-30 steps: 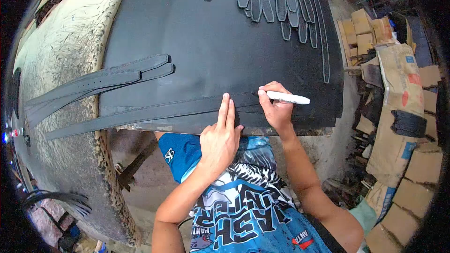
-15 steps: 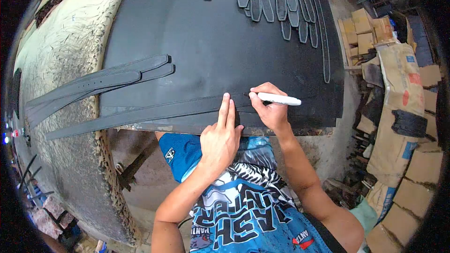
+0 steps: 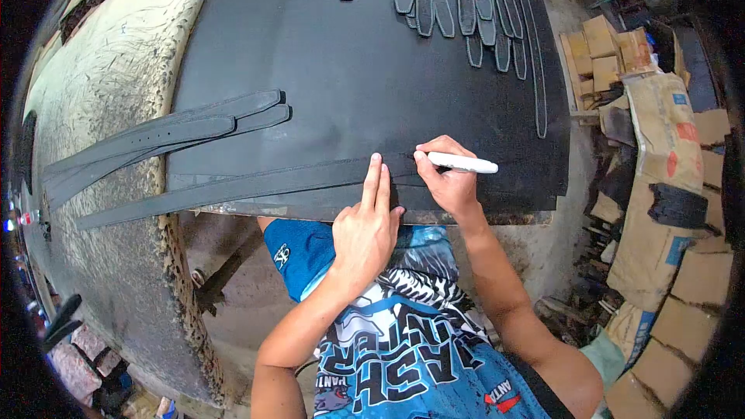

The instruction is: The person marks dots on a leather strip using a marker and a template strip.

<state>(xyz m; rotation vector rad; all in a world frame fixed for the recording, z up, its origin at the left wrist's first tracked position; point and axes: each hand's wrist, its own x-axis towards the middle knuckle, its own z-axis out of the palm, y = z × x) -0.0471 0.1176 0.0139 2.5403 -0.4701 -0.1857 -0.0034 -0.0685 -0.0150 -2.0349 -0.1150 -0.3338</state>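
My right hand (image 3: 450, 178) grips a white marker (image 3: 464, 163) between thumb and fingers. Its tip end is at the edge of a long black belt strap (image 3: 233, 188), close to the strap's right part. On that same strap my left hand (image 3: 366, 221) presses two straight fingers, with the thumb out to the side and nothing held. The strap runs left along the front of the black table surface (image 3: 326, 109) and past its side. What the marker tip touches is too small to make out.
Several black belt straps (image 3: 182, 132) lie crossed at the left, over a pale worn surface (image 3: 109, 70). More strap ends (image 3: 466, 0) hang in from the top right of the table. Cardboard boxes (image 3: 609, 54) and covered stacks (image 3: 660, 147) stand on the right.
Both hands, the marker and the straps stay almost where they were. Dark thin shapes at the lower left edge look different.
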